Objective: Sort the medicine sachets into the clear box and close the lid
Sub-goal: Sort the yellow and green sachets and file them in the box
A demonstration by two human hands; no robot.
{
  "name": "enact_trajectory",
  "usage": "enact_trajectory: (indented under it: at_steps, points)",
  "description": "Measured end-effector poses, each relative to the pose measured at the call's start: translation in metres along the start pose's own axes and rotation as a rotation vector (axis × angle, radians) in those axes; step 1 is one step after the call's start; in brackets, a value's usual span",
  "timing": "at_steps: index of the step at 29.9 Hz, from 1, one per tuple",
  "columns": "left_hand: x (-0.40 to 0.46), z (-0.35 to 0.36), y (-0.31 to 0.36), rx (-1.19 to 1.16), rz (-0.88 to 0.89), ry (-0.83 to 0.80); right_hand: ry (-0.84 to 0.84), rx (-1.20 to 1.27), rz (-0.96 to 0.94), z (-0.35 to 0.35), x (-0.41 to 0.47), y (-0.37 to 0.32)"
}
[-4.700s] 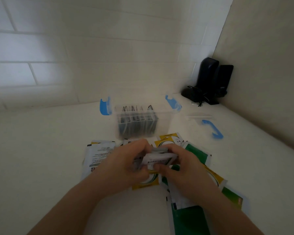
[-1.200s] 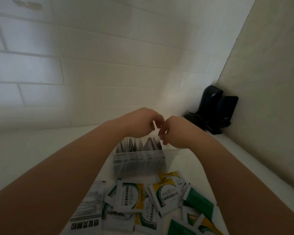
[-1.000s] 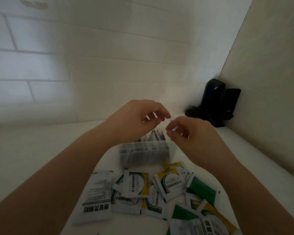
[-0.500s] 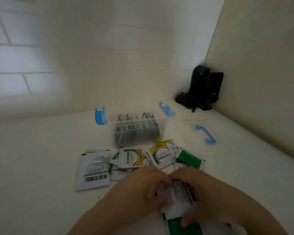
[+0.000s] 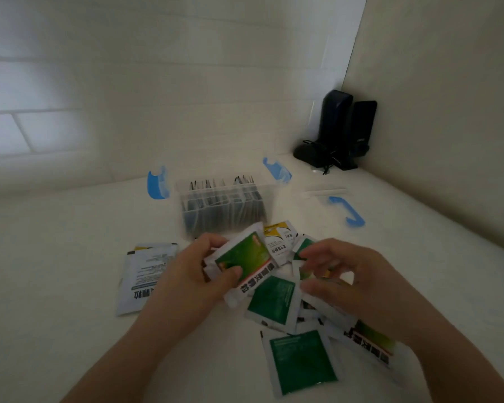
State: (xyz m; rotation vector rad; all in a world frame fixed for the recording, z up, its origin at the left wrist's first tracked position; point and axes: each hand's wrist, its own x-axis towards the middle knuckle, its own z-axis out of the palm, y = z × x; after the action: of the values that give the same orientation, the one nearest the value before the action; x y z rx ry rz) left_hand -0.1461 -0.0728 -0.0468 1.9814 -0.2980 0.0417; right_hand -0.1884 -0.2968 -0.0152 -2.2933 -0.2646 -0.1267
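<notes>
My left hand (image 5: 198, 274) grips a green-and-white sachet (image 5: 243, 257), lifted just above the pile in front of the clear box (image 5: 224, 207). The box stands open with blue side latches (image 5: 156, 183) and holds several upright sachets. My right hand (image 5: 349, 277) hovers over the pile with fingers curled and apart; whether it pinches a sachet is unclear. More sachets lie loose below: two green ones (image 5: 274, 298) (image 5: 301, 360), a yellow-topped one (image 5: 278, 238), and a large white one (image 5: 146, 271) at the left.
The clear lid with a blue handle (image 5: 346, 210) lies flat to the right of the box. Black devices (image 5: 336, 132) with cables stand in the far right corner. A tiled wall runs behind and a plain wall along the right.
Both hands came back from the box to the pile. My left hand has picked up a green sachet and raised it; the right hand has drawn apart from it.
</notes>
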Motion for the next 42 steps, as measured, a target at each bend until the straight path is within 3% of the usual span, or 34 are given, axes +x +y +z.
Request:
enact_trajectory:
  at_steps: [3,5,10,14,20,28,37,42]
  points:
    - [0.003,-0.004,-0.004,-0.18,-0.166,0.01,-0.272,-0.164,0.053,-0.003,-0.006,0.003]
    - [0.003,-0.005,-0.004,-0.226,-0.228,0.003,-0.347,-0.243,0.071,-0.008,-0.009,0.006]
    - [0.002,-0.003,-0.001,-0.212,-0.266,-0.019,-0.182,-0.289,0.297,-0.042,-0.017,0.02]
    - [0.0,0.0,0.001,-0.19,-0.263,-0.064,-0.25,-0.303,0.412,-0.041,-0.016,0.026]
    - [0.002,0.002,0.0,-0.241,-0.293,-0.097,-0.172,-0.279,0.331,-0.012,-0.004,0.02]
    - [0.001,0.001,-0.001,-0.301,-0.301,-0.051,0.051,0.126,0.212,0.027,0.013,0.02]
    - [0.0,-0.002,0.001,-0.28,-0.241,-0.032,0.267,0.51,0.336,0.018,0.014,0.024]
    - [0.001,0.001,0.002,-0.329,-0.233,0.034,0.354,0.891,0.299,0.004,0.012,0.022]
